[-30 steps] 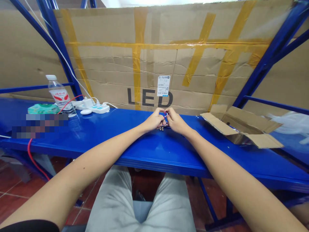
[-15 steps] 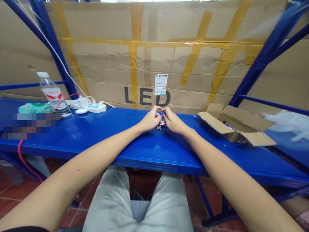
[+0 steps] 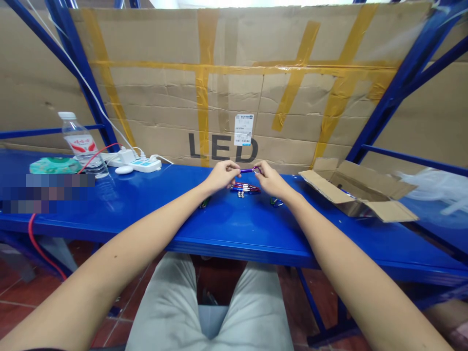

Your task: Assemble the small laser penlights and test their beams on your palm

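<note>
Between my hands, above the table, is a slim purple tube with a carabiner clip [image 3: 247, 170], held level. My left hand [image 3: 222, 176] pinches its left end with the fingertips. At the clip end, my right hand [image 3: 270, 179] has its fingers closed on the loop. Just below lie several red and blue metal tubes [image 3: 247, 188] side by side, with silver bands. Several small silver round pieces [image 3: 241, 194] sit in front of them. A dark green clip piece [image 3: 205, 202] is partly hidden by my left wrist, and another carabiner clip [image 3: 277, 201] lies near my right wrist.
An open cardboard box [image 3: 351, 195] stands at the right, beside clear plastic wrap [image 3: 438, 187]. At the left are a water bottle [image 3: 82, 146], a power strip [image 3: 144, 165] and a green packet [image 3: 54, 165]. A large taped carton [image 3: 164, 107] stands upright behind the blue table [image 3: 234, 229].
My hands have moved apart, and the purple tube now shows stretched between them. The red and blue tubes on the table are uncovered.
</note>
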A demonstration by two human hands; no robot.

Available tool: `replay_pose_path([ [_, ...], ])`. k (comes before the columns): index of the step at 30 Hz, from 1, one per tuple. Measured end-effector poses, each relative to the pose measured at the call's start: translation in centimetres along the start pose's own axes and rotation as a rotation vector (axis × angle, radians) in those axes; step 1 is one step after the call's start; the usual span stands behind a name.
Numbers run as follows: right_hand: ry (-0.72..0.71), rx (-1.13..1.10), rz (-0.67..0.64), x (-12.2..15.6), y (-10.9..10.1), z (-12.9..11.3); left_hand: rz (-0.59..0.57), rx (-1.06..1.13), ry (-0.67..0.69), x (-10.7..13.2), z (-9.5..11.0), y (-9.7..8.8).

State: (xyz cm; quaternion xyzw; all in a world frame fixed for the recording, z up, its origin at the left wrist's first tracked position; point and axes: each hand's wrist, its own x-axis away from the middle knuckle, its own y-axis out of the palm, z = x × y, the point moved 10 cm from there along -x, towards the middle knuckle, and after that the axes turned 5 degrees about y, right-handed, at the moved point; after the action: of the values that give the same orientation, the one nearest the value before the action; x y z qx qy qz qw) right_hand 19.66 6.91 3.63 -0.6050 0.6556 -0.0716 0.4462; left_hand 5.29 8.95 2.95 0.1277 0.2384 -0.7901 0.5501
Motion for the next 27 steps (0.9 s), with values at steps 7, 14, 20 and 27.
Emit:
replay_pose_path([
  [7,0.175,-0.342,-0.286,0.8,3.0,0.1,0.027,-0.038,0.047,0.4,0.8,-0.2],
  [14,0.05,-0.296,-0.34,1.3,3.4,-2.0,0.009,-0.248,0.224,0.6,2.3,0.1],
  [20,0.104,-0.406,-0.417,1.8,4.1,-2.2,0.003,-0.211,0.246,0.4,1.9,0.0],
  [27,0.273,-0.57,-0.367,1.7,4.2,-1.0,0.058,0.269,0.028,-0.3,-0.3,-0.1],
])
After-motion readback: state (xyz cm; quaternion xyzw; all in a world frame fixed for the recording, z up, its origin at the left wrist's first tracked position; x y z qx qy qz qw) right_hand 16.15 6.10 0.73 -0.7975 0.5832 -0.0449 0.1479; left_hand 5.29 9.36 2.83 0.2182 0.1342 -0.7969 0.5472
